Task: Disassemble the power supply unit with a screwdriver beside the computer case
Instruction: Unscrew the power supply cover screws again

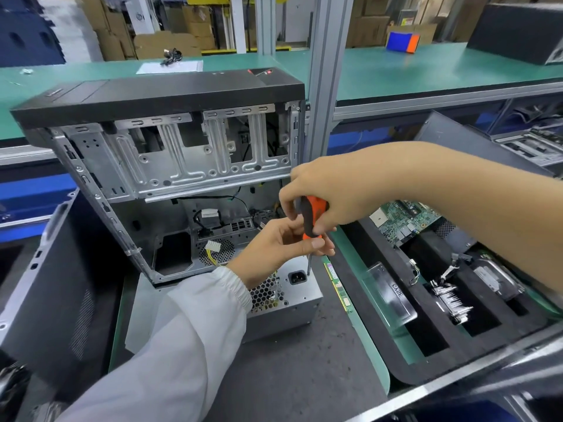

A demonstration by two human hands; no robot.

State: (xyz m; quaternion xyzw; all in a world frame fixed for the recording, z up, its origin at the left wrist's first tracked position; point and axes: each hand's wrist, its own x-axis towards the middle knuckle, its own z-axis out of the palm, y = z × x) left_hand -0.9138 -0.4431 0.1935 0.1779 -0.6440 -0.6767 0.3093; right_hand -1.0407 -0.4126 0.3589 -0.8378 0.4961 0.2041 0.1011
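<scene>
Step in hand, judged: screw removal at power supply unit (pixel 283 303) rear face, near front of computer case (pixel 170 178).
Screwdriver (pixel 312 219) handle clenched in right hand (pixel 323 196); shaft pinched by left hand (pixel 283 248); tip set beside power socket (pixel 297 277).
Next move, judged: tip kept seated, handle rotated.
Count: one screwdriver, one unit, one case, two hands.

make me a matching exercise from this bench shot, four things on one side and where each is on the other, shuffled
Things:
1. screwdriver
2. power supply
3. computer case
4. circuit board

Places:
A. in the tray on the right
B. standing open behind the hands
C. on the dark mat under the hands
D. gripped by the right hand, steadied by the left hand

Pairs: 1-D, 2-C, 3-B, 4-A
</scene>
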